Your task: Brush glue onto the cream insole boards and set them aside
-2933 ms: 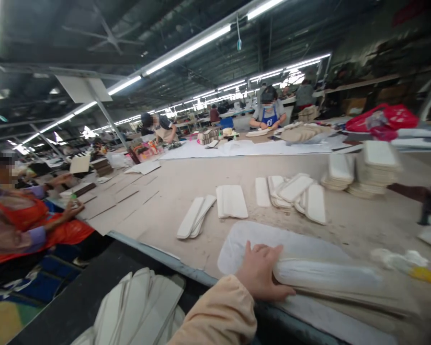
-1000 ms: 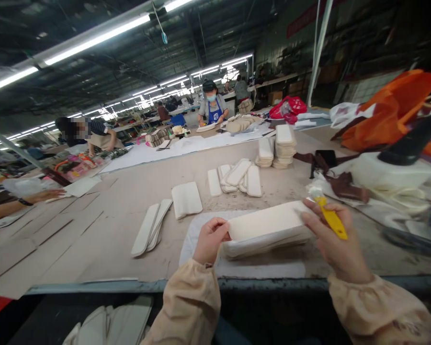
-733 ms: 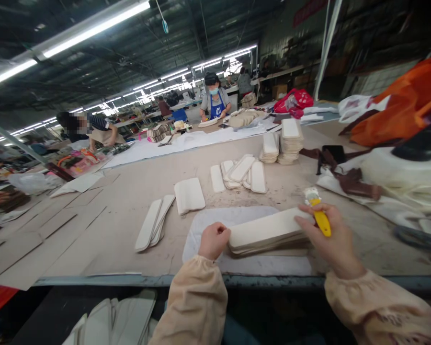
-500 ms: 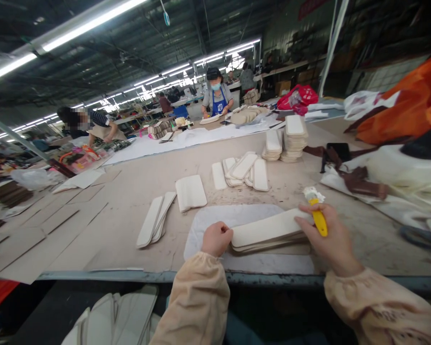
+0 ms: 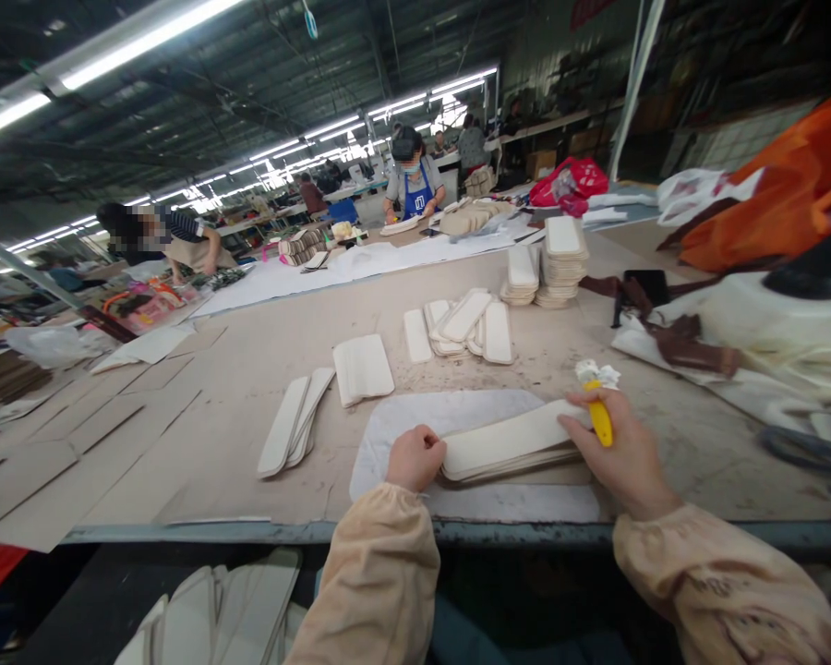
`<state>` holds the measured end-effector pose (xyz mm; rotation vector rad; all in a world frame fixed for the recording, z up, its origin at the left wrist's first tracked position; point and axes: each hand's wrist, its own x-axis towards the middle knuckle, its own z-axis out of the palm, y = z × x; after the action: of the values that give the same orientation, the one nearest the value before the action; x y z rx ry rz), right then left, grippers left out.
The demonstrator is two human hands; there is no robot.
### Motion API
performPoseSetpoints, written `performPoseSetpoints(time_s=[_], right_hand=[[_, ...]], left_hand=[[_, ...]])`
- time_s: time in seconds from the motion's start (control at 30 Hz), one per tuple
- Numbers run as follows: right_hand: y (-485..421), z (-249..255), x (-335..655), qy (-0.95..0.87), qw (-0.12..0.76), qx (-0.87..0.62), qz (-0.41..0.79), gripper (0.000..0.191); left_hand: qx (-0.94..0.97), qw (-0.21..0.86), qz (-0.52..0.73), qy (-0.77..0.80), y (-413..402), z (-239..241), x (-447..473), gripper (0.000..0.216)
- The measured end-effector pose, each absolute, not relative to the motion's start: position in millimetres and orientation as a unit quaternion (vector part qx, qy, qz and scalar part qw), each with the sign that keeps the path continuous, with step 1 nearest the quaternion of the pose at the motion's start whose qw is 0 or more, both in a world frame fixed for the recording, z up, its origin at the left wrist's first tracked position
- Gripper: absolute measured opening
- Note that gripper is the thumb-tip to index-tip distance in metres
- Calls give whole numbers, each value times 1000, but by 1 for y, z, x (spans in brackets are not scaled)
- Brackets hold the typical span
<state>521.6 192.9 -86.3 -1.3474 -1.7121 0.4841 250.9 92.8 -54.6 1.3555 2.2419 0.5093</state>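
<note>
A stack of long white strips with rounded corners lies on a pale sheet in front of me. My left hand is closed, pinching the left end of the top strip. At the opposite end, my right hand has its fingers at the strip's edge, and this end is bent slightly upward. That same hand also grips a yellow-handled brush, its bristles up and coated in thick white paste. Left of the sheet are a fanned pile of narrow strips and a pile of wider pieces.
Further back lie loose white strips and tall stacks. A whitish plastic container and an orange bag stand at right. More strips sit below the table edge. Two co-workers work across the table.
The top strip's right end is now raised and curved away from the stack, with my right hand at it. The brush has tilted slightly. The whole view has shifted a little.
</note>
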Motion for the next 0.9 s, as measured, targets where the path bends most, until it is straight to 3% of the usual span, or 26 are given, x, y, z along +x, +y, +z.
performPoseSetpoints(time_s=[0.47, 0.77, 0.9], right_hand=[[191, -84, 521, -703, 413, -549, 182, 31], [189, -84, 524, -734, 332, -576, 141, 29], [191, -87, 525, -752, 343, -553, 107, 28]], left_hand=[[513, 248, 184, 801, 91, -58, 249, 28], [522, 228, 198, 798, 93, -56, 254, 8], [520, 229, 210, 796, 92, -58, 254, 5]])
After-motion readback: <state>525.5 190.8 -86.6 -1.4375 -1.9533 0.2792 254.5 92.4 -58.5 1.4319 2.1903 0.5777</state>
